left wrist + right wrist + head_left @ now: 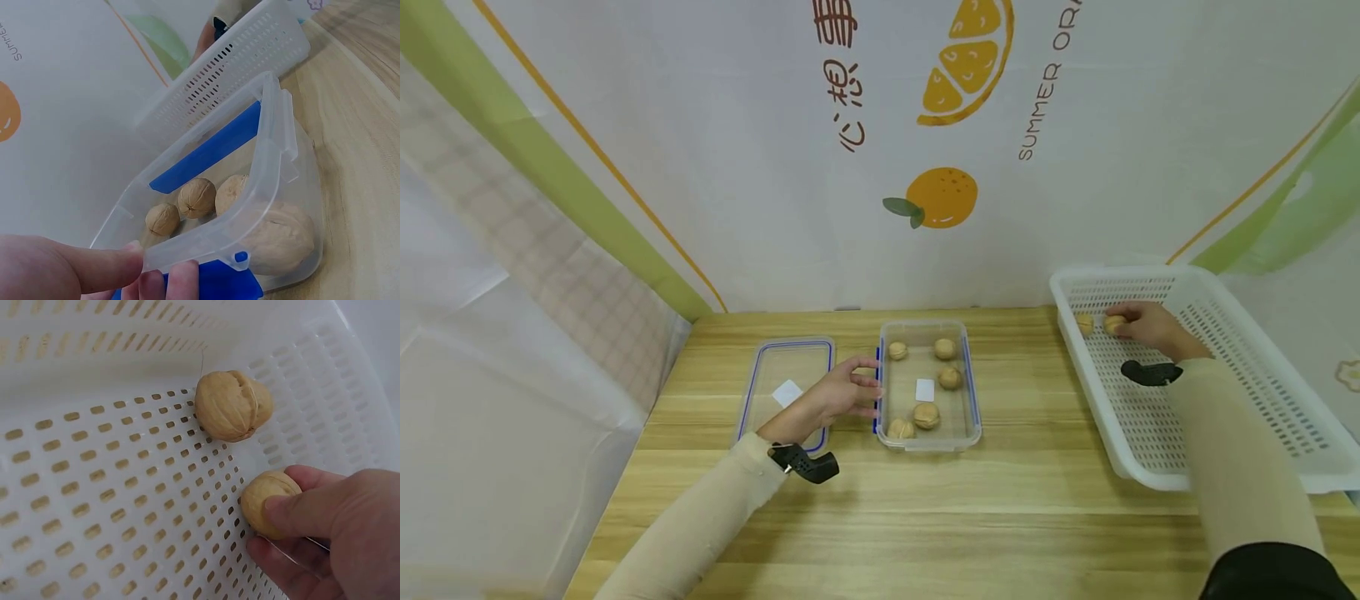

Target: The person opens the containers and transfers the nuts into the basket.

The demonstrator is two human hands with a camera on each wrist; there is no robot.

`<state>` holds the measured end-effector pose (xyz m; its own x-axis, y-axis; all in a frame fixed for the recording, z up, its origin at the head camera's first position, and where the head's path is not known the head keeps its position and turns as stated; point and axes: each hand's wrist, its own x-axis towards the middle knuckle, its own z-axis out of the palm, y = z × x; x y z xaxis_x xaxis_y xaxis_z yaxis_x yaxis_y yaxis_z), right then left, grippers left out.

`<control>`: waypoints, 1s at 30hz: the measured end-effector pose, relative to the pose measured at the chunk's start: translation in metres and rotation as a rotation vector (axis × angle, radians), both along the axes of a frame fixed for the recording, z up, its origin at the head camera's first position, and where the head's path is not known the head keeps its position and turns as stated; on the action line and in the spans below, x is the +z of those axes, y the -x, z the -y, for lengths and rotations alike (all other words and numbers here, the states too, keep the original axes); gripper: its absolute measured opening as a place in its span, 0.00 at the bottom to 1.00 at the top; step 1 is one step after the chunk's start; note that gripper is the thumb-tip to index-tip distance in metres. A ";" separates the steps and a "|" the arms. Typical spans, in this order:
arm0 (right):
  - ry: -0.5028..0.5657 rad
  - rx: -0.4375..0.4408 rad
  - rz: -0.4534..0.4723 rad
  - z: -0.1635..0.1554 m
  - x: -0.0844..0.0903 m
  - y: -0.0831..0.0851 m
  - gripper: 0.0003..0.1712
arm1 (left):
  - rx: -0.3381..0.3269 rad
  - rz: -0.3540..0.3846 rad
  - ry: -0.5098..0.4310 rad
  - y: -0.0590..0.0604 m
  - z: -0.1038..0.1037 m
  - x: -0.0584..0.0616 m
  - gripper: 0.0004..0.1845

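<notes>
In the head view my right hand (1153, 327) reaches into a white perforated basket (1123, 433). It pinches a walnut (270, 503) between thumb and fingers, low over the basket floor. Another walnut (228, 406) lies close by against the basket wall. My left hand (842, 392) touches the left side of a clear plastic box (966, 429), its fingers extended at the blue-edged rim. In the left wrist view its fingertips (182, 278) rest on the blue strip. Several walnuts (926, 415) lie inside the box around a white square (925, 390).
Left of the box, a clear lid (760, 367) with a blue seal lies flat, partly under my left wrist. A wooden table (1000, 500) bears everything. Behind it hangs a white cloth (760, 208) printed with oranges.
</notes>
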<state>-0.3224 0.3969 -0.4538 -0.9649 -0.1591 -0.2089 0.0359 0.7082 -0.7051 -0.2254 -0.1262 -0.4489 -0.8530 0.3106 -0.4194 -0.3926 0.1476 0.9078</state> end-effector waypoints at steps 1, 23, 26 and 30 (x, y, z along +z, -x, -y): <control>-0.008 0.000 0.000 0.000 0.000 0.001 0.26 | -0.001 -0.003 -0.002 0.000 0.000 0.000 0.29; -0.267 0.092 -0.053 -0.001 0.027 -0.002 0.32 | 0.009 0.010 0.005 -0.001 0.001 0.000 0.28; -0.308 0.117 -0.088 0.001 0.035 -0.003 0.34 | 0.014 0.012 0.001 -0.001 0.000 0.001 0.28; -0.329 0.141 -0.112 0.004 0.047 -0.006 0.35 | 0.017 0.014 -0.002 -0.001 -0.001 0.002 0.28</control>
